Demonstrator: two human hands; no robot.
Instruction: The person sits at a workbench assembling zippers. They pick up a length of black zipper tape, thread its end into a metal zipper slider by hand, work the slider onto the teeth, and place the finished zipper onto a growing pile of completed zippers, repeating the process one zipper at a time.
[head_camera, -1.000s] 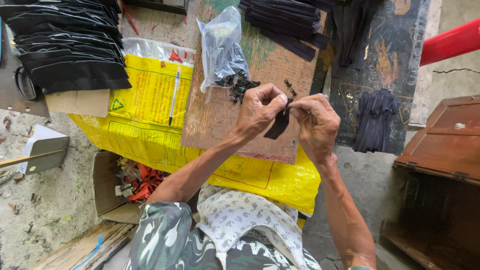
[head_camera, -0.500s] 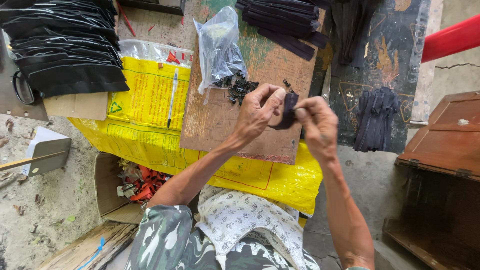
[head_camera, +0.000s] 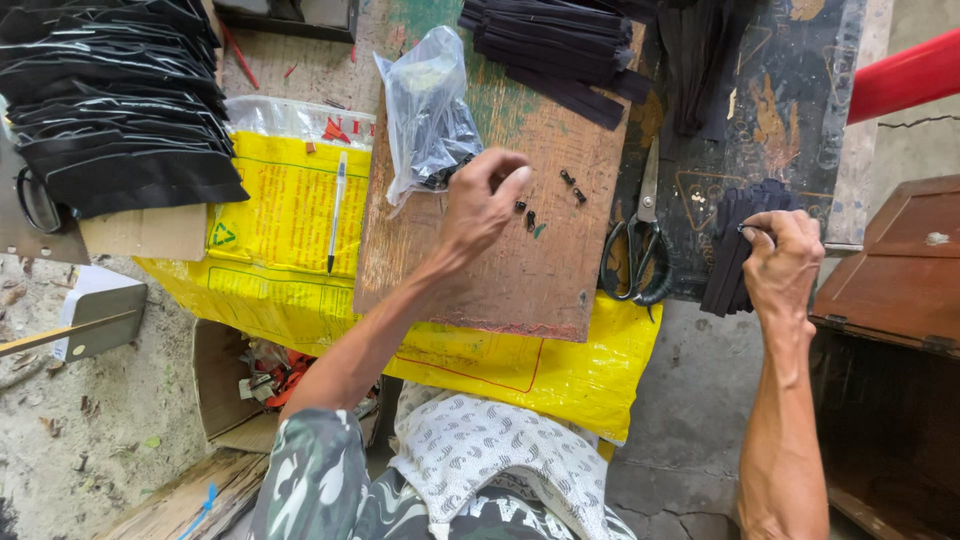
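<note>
Worn wood and dark painted metal make up the table (head_camera: 800, 90), with a brown wooden board (head_camera: 520, 270) laid on it over a yellow woven sack (head_camera: 290, 210) that hangs off the near edge. On that board the left hand (head_camera: 480, 205) hovers with its fingers curled together, thumb and forefinger pinched, though whether anything small sits between them cannot be told. Just beside its fingertips, toward the right hand, lie a few small black pieces (head_camera: 530, 215) scattered on the board. Just beyond the left hand, a clear plastic bag (head_camera: 425, 110) with dark bits inside stands slumped on the board. Well apart from it, the right hand (head_camera: 785, 265) is closed over a stack of black strips (head_camera: 738, 250) at the table's near edge, fingers wrapped on top of the bundle. Between the two hands, black-handled scissors (head_camera: 640, 240) lie with their blades pointing away from the person. Farther beyond both hands, more black strips (head_camera: 560, 45) are heaped on the table. Out past the left hand, a pen (head_camera: 336, 212) rests on the yellow sack, and beyond it a pile of black packets in clear sleeves (head_camera: 110, 100) is fanned out. Past the right hand stands a brown wooden box (head_camera: 910, 270), with a red bar (head_camera: 905, 75) above it.
</note>
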